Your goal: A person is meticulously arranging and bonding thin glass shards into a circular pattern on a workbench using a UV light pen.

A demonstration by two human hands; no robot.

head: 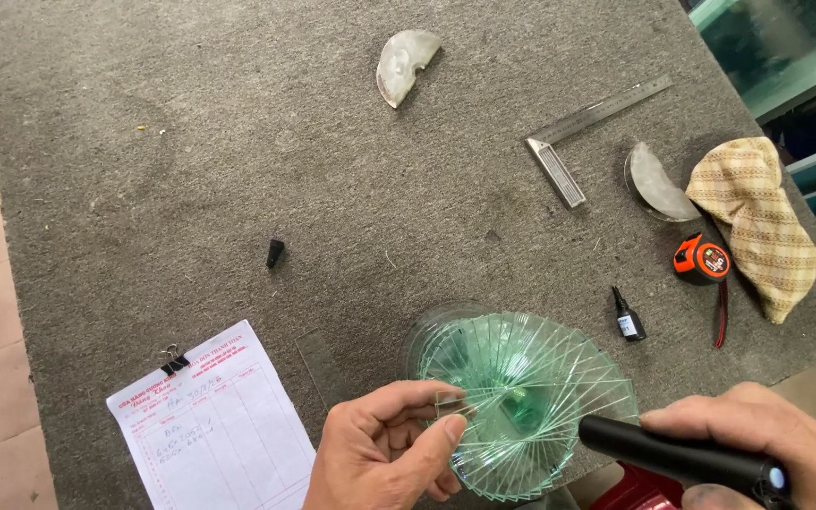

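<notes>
A fan-shaped stack of clear greenish glass strips [521,397] stands on the grey felt-covered table [285,161] near its front edge. My left hand [384,453] pinches a small clear glass piece [452,404] between thumb and forefinger, held against the left side of the glass stack. My right hand [767,439] grips a black torch-like tool [677,458] whose tip points left at the stack's lower right.
A clipped paper form [214,425] lies at the front left. A small black cap [275,252], a small black bottle [628,317], an orange tape measure [702,259], a steel try square [578,142], two half-round stones [403,64] [658,184] and a checked cloth [757,222] lie around.
</notes>
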